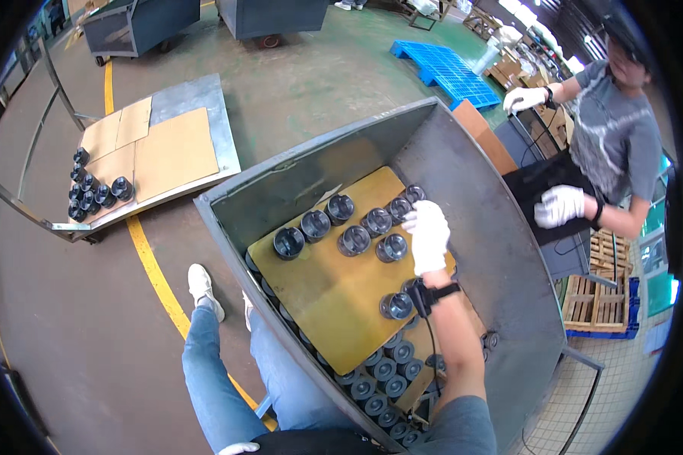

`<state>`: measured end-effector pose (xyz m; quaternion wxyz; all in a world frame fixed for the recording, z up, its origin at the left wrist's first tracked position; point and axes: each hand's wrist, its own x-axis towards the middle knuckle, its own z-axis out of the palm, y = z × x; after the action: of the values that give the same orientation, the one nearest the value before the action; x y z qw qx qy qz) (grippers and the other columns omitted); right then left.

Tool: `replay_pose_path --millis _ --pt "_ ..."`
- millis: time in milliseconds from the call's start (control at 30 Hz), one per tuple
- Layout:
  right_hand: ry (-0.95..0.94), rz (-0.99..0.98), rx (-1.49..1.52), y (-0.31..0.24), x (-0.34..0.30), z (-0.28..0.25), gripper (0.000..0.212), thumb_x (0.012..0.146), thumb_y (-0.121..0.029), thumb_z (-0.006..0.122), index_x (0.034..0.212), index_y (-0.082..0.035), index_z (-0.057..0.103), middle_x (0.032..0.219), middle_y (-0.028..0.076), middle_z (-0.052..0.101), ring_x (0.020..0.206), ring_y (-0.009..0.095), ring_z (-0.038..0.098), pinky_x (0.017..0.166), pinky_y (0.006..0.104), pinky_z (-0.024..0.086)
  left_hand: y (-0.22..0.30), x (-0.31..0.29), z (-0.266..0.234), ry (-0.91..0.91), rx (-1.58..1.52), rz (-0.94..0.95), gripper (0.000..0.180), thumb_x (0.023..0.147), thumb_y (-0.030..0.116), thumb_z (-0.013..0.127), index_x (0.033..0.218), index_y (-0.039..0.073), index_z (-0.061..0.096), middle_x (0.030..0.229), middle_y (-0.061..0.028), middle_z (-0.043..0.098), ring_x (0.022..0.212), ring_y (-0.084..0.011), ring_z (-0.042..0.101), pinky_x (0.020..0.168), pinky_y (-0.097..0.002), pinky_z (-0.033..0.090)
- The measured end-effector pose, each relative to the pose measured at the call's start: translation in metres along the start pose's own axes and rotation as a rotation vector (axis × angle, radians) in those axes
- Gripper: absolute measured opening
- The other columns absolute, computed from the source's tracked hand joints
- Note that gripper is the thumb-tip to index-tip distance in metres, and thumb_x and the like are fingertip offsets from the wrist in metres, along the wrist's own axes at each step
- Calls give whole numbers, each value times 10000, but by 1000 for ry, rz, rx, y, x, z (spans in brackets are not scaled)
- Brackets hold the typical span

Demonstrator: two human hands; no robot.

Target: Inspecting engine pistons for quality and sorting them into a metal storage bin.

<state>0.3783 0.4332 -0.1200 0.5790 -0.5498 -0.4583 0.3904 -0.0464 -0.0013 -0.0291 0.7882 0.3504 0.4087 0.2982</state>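
Metal cups: seven dark round metal cups (354,240) sat on a yellow board, most in two rows near its far edge, one (396,305) alone near its right edge.
Right hand: the person's right hand (427,236) wore a white glove. It lay flat with fingers spread over the right end of the rows, near the board's far right corner. It touched or almost touched the cup (391,247) beside it. It was not closed around anything I could see.
Wrist: a black strap (431,293) went round the right wrist, with a thin cord hanging down.
Left hand: only a bit of white glove (237,448) showed at the bottom edge. I could not tell if it was open or closed.
Board: the yellow board (328,303) lay tilted inside a big grey metal bin (501,250).
Under the board: more metal cups (383,377) were packed close in rows below the board's near edge.
Floor tray: a flat metal tray (205,95) on the floor, well apart on the left, held cardboard sheets (171,152) and a small bunch of cups (91,193) at its near left corner.
Other person: someone in a grey shirt (611,136) stood past the bin's right wall, with white gloves on both hands.
Pallet: a blue pallet (444,70) lay on the floor behind the bin.
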Motion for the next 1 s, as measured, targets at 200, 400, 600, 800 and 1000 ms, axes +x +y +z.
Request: replay_pose_path --millis 200,400,600,800,1000 --pt "-110 24 -297 77 41 92 215 1027 -221 508 1048 -47 633 776 58 638 646 150 609 612 303 498 -15 -1 -14 48 -51 -26 510 847 453 752 1157 51 705 1516 -222 385 1363 -340 404 1111 -443 323" --pt "-144 55 -420 89 34 118 224 1033 -221 508 1016 -43 643 751 63 648 646 150 621 611 306 504 9 33 -5 36 -39 -47 479 848 429 752 1139 52 706 1468 -209 409 1322 -326 420 1085 -433 335" --pt "-113 -147 -620 92 42 107 232 1028 -242 515 988 -50 640 713 80 661 593 227 639 581 360 508 21 53 -1 24 -30 -66 448 849 405 751 1121 52 706 1420 -197 433 1281 -312 436 1059 -424 348" --pt "-147 -23 -597 154 49 106 232 1015 -268 526 979 -63 627 747 114 677 684 272 677 626 390 522 18 50 -3 38 -20 -80 416 850 381 750 1103 53 707 1372 -185 458 1240 -298 451 1033 -414 360" --pt "-67 -146 -639 140 102 108 209 1031 -213 471 996 -77 625 820 122 650 740 307 663 661 426 535 3 30 -19 81 -29 -104 385 852 357 750 1085 54 708 1323 -173 482 1199 -284 467 1007 -404 373"
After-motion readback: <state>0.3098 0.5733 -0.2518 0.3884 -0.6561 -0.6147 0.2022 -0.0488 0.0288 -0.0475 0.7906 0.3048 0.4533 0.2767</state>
